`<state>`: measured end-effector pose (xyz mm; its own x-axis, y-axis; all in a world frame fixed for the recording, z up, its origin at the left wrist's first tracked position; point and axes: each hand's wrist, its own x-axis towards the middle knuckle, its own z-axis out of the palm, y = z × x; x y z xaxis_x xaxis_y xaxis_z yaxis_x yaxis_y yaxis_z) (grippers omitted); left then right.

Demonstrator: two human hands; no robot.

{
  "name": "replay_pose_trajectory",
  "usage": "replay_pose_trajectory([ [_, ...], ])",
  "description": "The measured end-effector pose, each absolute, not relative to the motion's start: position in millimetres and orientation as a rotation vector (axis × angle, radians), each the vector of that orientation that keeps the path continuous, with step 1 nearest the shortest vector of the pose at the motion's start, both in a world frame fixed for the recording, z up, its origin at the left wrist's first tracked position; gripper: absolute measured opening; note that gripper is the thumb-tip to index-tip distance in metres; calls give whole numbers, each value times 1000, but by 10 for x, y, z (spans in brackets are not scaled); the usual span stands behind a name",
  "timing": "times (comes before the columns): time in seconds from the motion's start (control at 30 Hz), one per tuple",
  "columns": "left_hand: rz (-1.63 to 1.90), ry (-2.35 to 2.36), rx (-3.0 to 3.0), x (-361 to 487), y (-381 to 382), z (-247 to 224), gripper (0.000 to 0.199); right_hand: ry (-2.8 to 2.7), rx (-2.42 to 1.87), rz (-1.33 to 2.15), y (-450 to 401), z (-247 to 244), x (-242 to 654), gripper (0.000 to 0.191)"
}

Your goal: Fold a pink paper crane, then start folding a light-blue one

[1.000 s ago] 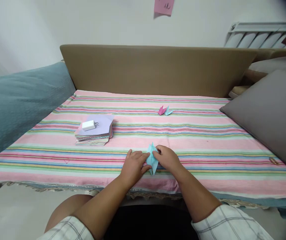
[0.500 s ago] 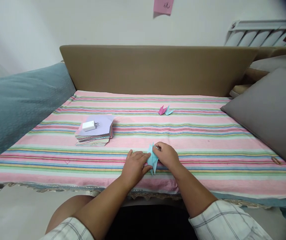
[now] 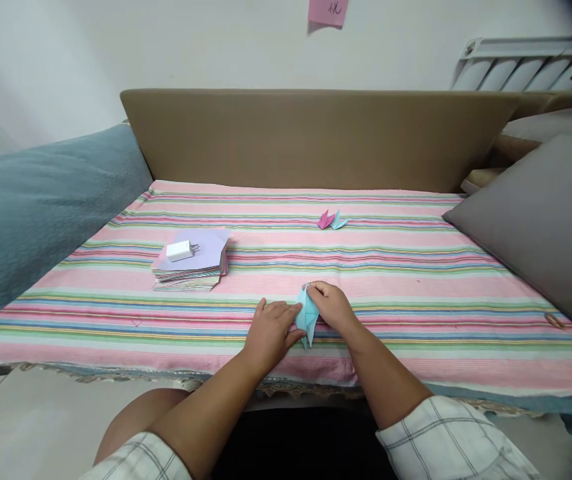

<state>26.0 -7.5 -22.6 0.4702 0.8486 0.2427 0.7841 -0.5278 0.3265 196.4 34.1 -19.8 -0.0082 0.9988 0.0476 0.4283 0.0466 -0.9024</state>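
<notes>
A folded light-blue origami paper (image 3: 309, 319) lies near the front edge of the striped cloth, its long points running up and down. My left hand (image 3: 272, 328) grips its left side, with the thumb near the lower points and the forefinger higher up. At the paper's upper right, my right hand (image 3: 332, 305) pinches the top with thumb and forefinger, the other fingers curled. Part of the paper's top is hidden by the right fingertips.
Farther back lie a magenta folded paper piece (image 3: 325, 220) and a light-blue folded piece (image 3: 338, 221). To the left, a white charger plug (image 3: 180, 251) rests on a stack of coloured paper (image 3: 211, 249). A grey cushion (image 3: 541, 227) bounds the right, a blue-green armrest (image 3: 56, 207) the left.
My right fingers have shifted slightly at the paper's top, and its right flap looks flatter and wider. My left hand stays almost in place.
</notes>
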Motion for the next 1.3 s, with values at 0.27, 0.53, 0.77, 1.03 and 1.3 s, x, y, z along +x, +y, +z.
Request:
replay_pose_trajectory([
  [0.27, 564, 1425, 2552, 266, -82, -219, 51, -1358, -1212, 1244, 398, -264, 1973, 33],
  [0.53, 539, 1426, 2566, 269, -91, -193, 52, -1432, -1303, 1200, 414, -222, 1998, 23],
  [0.77, 534, 1437, 2605, 283, -100, -204, 49, -1396, -1333, 1157, 429, -241, 1969, 25],
  [1.03, 517, 1452, 2630, 284, -110, -216, 48, -1333, -1355, 1073, 428, -266, 1920, 22],
  [1.3, 522, 1447, 2638, 288, -108, -214, 48, -1344, -1297, 1159, 408, -257, 1961, 18],
])
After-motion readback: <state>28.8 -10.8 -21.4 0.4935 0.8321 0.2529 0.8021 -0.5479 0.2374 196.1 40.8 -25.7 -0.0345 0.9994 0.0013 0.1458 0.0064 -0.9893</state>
